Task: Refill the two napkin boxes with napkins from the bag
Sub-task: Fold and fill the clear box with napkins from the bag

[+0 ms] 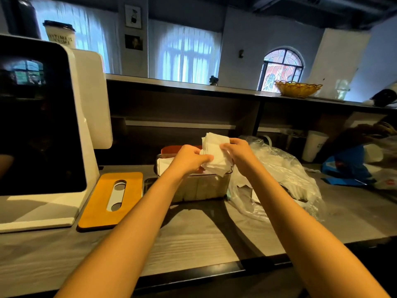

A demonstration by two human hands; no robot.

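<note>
Both my hands hold one stack of white napkins [216,152] above a clear napkin box [200,187]. My left hand [189,159] grips the stack's left side and my right hand [238,150] grips its right side. The open box stands mid-counter with napkins showing through its wall. Behind it sits a second box [178,149] with an orange-brown lid, mostly hidden. A wooden lid with a slot [111,198] lies flat to the left of the clear box. The crumpled clear plastic bag [279,179] with napkins inside lies just to the right.
A white point-of-sale screen [40,125] stands at the left. A blue bag [348,166], a white paper cup [312,145] and other plastic bags crowd the far right. A raised shelf [193,87] runs along the back, carrying a yellow basket [297,88].
</note>
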